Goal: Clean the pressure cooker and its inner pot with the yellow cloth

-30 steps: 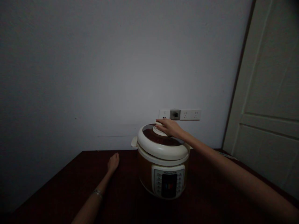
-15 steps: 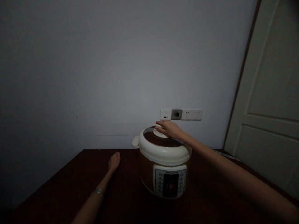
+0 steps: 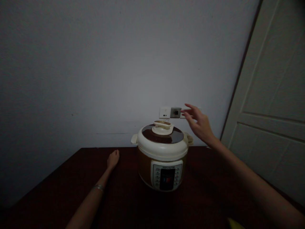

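Near the cooker (image 3: 162, 154), right fingers (image 3: 193, 108) hang parted and free; left fingers (image 3: 116, 153) curl inward.

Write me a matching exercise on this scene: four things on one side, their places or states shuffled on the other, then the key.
Column one
1. Left hand
2. Right hand
3. Lid
4. Bracelet

Column two
A. Sits on the cooker, untouched by either hand
B. Worn around the left arm
C. Raised in the air with fingers apart, touching nothing
D. Rests on the table, left of the cooker

Right pairs: 1-D, 2-C, 3-A, 4-B
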`<state>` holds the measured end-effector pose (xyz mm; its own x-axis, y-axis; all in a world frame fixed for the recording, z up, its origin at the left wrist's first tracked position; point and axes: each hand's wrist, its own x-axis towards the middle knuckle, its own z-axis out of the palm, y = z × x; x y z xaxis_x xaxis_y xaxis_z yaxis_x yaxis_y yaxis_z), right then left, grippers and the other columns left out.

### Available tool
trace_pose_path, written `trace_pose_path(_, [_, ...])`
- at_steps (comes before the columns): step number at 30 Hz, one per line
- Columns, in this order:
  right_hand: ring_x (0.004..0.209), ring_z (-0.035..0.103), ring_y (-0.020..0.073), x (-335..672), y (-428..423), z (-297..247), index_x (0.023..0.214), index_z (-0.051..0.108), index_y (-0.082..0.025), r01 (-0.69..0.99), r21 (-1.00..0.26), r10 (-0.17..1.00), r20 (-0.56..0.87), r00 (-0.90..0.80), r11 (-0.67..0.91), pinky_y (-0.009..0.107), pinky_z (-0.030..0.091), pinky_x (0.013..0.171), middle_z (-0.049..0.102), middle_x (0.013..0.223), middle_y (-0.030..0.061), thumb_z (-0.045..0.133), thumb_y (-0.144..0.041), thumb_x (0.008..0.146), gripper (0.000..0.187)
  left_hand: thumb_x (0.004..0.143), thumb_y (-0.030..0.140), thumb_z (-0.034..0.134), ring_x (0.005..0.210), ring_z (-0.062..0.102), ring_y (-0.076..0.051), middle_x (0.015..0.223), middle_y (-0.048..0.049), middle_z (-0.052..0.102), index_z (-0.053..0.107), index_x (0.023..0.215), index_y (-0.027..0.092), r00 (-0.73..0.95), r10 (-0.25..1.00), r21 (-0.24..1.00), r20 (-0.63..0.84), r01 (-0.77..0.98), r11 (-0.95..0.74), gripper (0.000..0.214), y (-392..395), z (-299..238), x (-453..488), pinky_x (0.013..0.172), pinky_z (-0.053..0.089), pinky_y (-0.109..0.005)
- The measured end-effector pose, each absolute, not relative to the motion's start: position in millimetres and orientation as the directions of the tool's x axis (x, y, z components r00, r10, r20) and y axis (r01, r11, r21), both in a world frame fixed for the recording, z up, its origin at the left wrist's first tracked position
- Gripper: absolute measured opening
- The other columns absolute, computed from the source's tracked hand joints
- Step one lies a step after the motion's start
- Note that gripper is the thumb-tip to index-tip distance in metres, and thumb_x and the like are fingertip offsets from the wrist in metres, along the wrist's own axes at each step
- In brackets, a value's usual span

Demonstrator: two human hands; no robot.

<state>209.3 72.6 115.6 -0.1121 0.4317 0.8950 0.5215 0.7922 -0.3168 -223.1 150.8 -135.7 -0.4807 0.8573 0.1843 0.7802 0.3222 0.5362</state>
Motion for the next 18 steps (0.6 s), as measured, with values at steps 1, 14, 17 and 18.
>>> trace_pose_path(1, [0.082,0.065,0.0192,224,67,108,0.123,0.048,-0.018,0.481,-0.386,0.431,0.902,0.018,0.788,0.035,0.052,0.072,0.067,0.099,0.0105,0.046,-0.039,0.087,0.042,0.090,0.039,0.022,0.100,0.061,-0.029,0.106,-0.0166,0.065,0.063,0.097,0.016,-0.484,0.855,0.539,0.185,0.778,0.324,0.047,151,-135,-223,0.078,0.044,-0.035])
trace_pose_path(14, [0.084,0.066,0.0240,314,135,-105,0.111,0.054,-0.015,0.695,-0.669,0.901,0.429,0.071,0.263,0.037,0.049,0.081,0.069,0.092,0.0119,0.040,-0.036,0.078,0.042,0.083,0.037,0.038,0.089,0.063,-0.028,0.086,-0.0142,0.068,0.060,0.075,0.017,-0.564,0.795,0.708,0.224,0.654,0.265,0.031,146,-125,-220,0.074,0.045,-0.034])
trace_pose_path(17, [0.099,0.063,0.0250,297,142,-137,0.112,0.057,-0.013,0.731,-0.616,0.921,0.387,-0.045,0.294,0.036,0.046,0.090,0.066,0.107,0.0144,0.042,-0.035,0.078,0.044,0.080,0.033,0.040,0.074,0.062,-0.021,0.068,-0.0064,0.062,0.052,0.064,0.019,-0.594,0.750,0.787,0.289,0.594,0.167,0.025,136,-120,-215,0.066,0.045,-0.027])
trace_pose_path(18, [0.105,0.061,0.0254,292,142,-146,0.114,0.057,-0.011,0.741,-0.599,0.924,0.376,-0.076,0.305,0.036,0.043,0.094,0.064,0.112,0.0151,0.042,-0.035,0.078,0.046,0.080,0.033,0.037,0.066,0.059,-0.018,0.059,-0.0034,0.057,0.048,0.061,0.020,-0.613,0.728,0.811,0.307,0.569,0.137,0.025,132,-116,-212,0.061,0.044,-0.025])
